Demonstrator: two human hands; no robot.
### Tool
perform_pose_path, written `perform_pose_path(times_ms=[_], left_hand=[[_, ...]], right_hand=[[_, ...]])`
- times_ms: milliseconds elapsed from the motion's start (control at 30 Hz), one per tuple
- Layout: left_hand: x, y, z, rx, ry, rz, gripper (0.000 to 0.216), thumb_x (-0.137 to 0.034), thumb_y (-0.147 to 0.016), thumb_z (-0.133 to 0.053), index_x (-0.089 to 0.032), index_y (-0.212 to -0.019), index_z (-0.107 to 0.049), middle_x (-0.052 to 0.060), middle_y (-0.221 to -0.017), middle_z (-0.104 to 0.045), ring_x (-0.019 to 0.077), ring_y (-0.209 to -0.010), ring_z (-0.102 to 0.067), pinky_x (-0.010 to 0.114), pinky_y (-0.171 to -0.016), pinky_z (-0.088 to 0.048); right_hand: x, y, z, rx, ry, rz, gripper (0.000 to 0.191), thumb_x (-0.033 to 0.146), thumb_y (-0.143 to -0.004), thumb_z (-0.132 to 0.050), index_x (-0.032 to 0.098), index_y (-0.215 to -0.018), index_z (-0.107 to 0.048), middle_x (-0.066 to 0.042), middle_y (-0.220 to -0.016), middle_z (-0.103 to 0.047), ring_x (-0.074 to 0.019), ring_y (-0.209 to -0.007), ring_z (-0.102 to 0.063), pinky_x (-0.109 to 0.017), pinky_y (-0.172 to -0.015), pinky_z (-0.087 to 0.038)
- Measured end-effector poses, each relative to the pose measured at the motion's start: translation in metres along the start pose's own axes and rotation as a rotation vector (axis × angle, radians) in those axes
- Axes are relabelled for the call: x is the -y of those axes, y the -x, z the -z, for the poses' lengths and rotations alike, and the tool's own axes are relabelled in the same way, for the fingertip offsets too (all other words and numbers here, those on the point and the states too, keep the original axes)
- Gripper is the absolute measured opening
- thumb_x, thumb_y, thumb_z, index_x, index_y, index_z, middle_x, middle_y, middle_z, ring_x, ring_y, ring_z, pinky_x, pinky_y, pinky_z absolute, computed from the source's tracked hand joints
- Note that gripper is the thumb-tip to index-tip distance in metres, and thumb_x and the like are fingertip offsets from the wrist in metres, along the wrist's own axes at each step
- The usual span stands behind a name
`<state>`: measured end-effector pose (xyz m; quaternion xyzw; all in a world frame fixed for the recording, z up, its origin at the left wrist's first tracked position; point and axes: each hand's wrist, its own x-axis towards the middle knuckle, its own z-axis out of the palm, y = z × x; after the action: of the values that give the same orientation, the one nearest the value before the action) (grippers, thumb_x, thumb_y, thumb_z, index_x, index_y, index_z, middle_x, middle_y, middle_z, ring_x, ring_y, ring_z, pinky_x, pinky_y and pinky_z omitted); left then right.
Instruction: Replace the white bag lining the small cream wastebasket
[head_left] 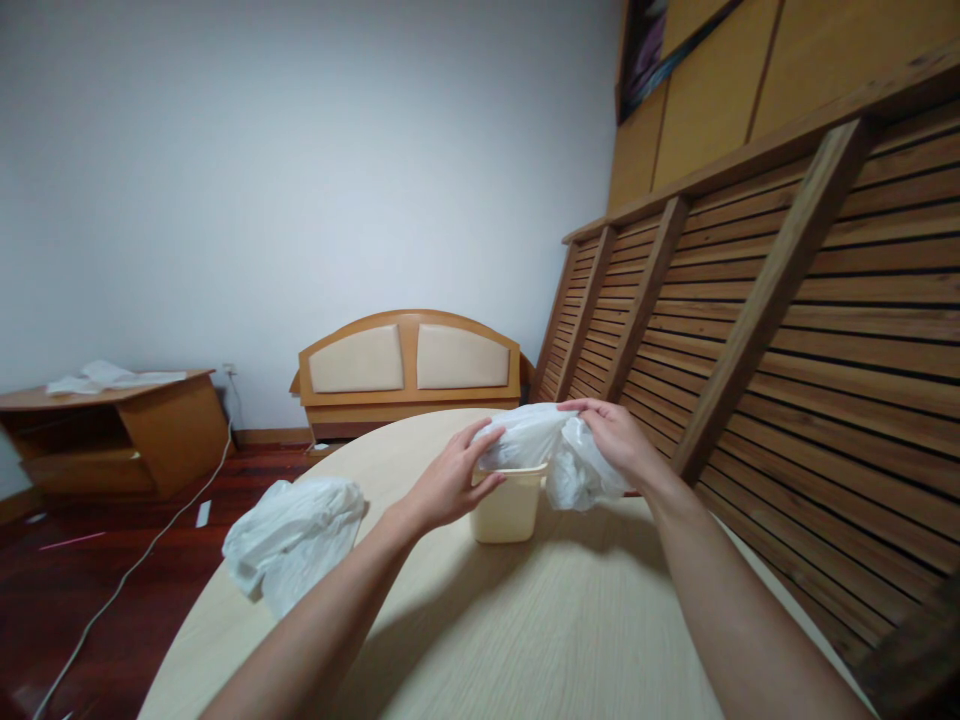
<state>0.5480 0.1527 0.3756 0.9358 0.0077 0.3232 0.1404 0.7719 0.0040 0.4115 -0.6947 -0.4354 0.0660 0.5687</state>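
Note:
A small cream plastic bin stands on a round light-wood table. A thin white plastic bag is stretched over the bin's top. My left hand pinches the bag's left edge at the bin's rim. My right hand grips the bag's right side, with loose plastic hanging below it. A second crumpled white bag lies on the table to the left, apart from both hands.
A slatted wooden bed frame leans along the right wall. A padded headboard stands on the floor against the far wall. A low wooden cabinet with papers sits far left. A white cable trails over the dark red floor.

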Motion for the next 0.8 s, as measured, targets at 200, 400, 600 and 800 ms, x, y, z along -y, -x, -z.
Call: perform_pose_path(times_ms=[200,400,600,800], left_hand=[[-0.004,-0.001,0.002,0.036,-0.046,0.006,0.045,-0.036,-0.095,-0.055,-0.021,-0.137,-0.052,0.016,-0.145,-0.049,0.0280,-0.132,-0.049,0.045,-0.113,-0.041],[-0.003,-0.002,0.002,0.059,-0.093,-0.022,0.037,-0.037,-0.097,-0.053,-0.021,-0.128,-0.062,0.014,-0.139,-0.055,0.0276,-0.127,-0.053,0.045,-0.110,-0.044],[-0.003,-0.004,0.000,0.071,-0.119,-0.042,0.033,-0.037,-0.098,-0.051,-0.020,-0.121,-0.066,0.014,-0.134,-0.061,0.0272,-0.121,-0.058,0.046,-0.106,-0.047],[-0.001,-0.006,-0.003,0.075,-0.134,-0.123,0.033,-0.034,-0.100,-0.047,-0.017,-0.122,-0.066,0.012,-0.129,-0.066,0.0244,-0.117,-0.061,0.042,-0.102,-0.049]], right_hand=[[-0.001,0.007,0.005,0.081,0.283,-0.086,0.037,0.047,-0.076,-0.066,0.013,-0.089,-0.075,-0.010,-0.083,-0.074,-0.0225,-0.072,-0.064,-0.031,-0.065,-0.046],[0.001,0.014,0.006,0.248,0.452,-0.103,0.034,0.047,-0.075,-0.070,0.014,-0.080,-0.076,-0.004,-0.062,-0.065,-0.0174,-0.058,-0.056,-0.028,-0.055,-0.036],[-0.011,0.011,0.001,0.324,0.534,-0.098,0.032,0.046,-0.081,-0.063,0.015,-0.079,-0.071,-0.005,-0.072,-0.069,-0.0168,-0.062,-0.058,-0.026,-0.054,-0.035],[-0.015,0.013,0.001,0.414,0.591,0.083,0.017,0.034,-0.081,-0.059,0.017,-0.087,-0.062,-0.008,-0.092,-0.071,-0.0220,-0.085,-0.064,-0.030,-0.073,-0.046]])
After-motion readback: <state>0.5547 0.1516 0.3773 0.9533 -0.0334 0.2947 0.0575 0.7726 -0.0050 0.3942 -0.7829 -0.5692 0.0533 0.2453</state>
